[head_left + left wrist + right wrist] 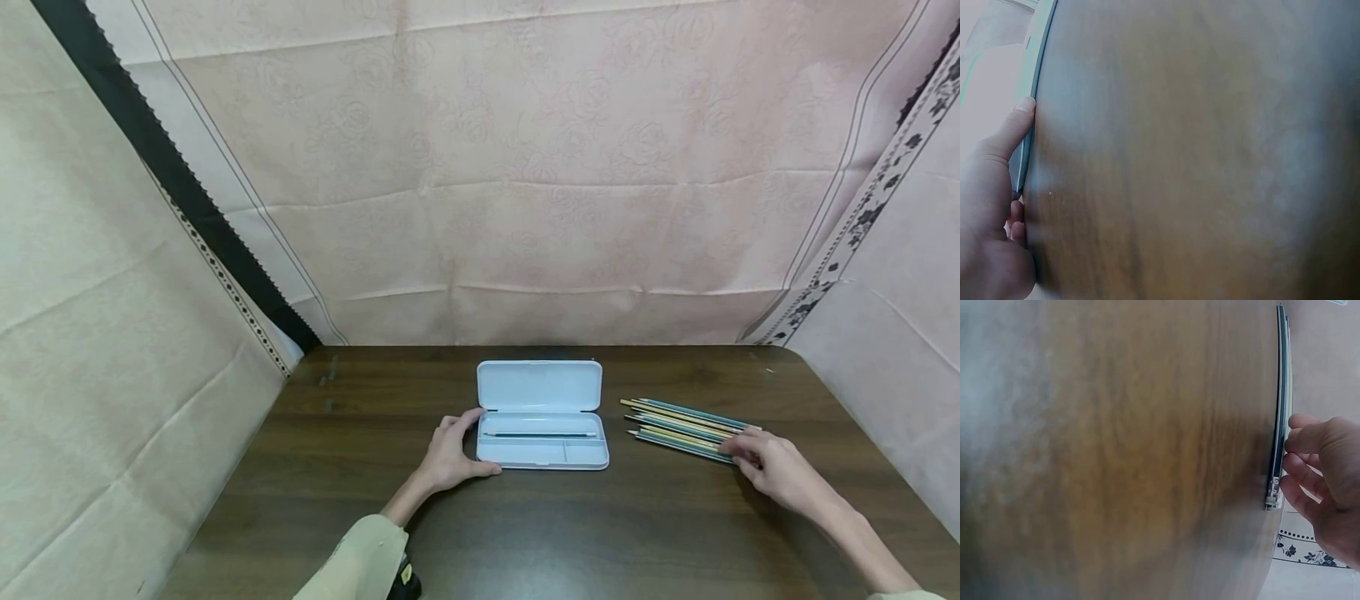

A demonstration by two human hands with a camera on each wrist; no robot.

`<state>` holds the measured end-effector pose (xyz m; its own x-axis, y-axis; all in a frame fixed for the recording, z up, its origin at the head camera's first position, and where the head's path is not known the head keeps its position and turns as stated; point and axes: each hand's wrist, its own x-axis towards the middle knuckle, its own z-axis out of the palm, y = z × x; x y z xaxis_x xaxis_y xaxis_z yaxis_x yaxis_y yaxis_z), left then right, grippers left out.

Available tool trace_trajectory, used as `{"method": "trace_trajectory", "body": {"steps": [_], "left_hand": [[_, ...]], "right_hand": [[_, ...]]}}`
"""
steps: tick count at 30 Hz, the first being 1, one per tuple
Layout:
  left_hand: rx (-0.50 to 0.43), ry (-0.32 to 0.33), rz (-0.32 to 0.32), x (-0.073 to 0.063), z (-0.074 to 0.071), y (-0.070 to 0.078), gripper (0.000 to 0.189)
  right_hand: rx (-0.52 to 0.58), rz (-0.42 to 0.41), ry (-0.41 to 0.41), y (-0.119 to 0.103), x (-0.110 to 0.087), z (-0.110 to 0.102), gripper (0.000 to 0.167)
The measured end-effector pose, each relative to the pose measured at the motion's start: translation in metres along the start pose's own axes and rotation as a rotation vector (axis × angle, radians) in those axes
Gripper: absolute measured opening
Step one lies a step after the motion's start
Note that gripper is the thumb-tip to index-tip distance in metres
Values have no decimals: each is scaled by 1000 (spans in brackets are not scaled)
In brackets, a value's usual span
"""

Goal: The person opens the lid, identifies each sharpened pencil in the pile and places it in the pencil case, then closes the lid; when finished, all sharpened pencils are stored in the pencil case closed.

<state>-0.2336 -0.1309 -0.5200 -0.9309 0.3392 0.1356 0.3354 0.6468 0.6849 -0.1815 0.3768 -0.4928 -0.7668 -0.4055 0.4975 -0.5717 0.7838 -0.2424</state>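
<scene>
A light blue pencil case [538,387] lies with its lid swung back on the brown table. One pencil [540,434] rests in its long upper compartment. My left hand [450,454] holds the case's left end, fingers at the back corner and thumb at the front; the left wrist view shows the thumb against the case's edge. To the right, several pencils [675,425] in green, blue and yellowish tones lie side by side, tips pointing left. My right hand [776,467] pinches at their right ends, and in the right wrist view its fingertips meet a dark pencil [1282,394].
The wooden table [525,533] ends at a pale patterned cloth [525,208] hanging behind it. More pale cloth [127,375] hangs along the left side, and a floral-bordered cloth [900,333] along the right. A strip of table separates the case from the pencils.
</scene>
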Motion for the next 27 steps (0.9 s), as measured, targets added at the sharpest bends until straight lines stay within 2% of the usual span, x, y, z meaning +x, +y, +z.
{"method": "trace_trajectory", "body": {"steps": [7, 14, 19, 27], "left_hand": [[0, -1, 4, 0, 0, 0, 93], [0, -1, -2, 0, -1, 0, 93], [6, -7, -8, 0, -1, 1, 93], [3, -12, -9, 0, -1, 2, 93]], "right_hand": [[-5, -19, 12, 2, 1, 2, 35], [-64, -53, 4, 5, 2, 3, 35], [-64, -36, -26, 5, 3, 2, 33], [-69, -37, -24, 5, 3, 4, 39]]}}
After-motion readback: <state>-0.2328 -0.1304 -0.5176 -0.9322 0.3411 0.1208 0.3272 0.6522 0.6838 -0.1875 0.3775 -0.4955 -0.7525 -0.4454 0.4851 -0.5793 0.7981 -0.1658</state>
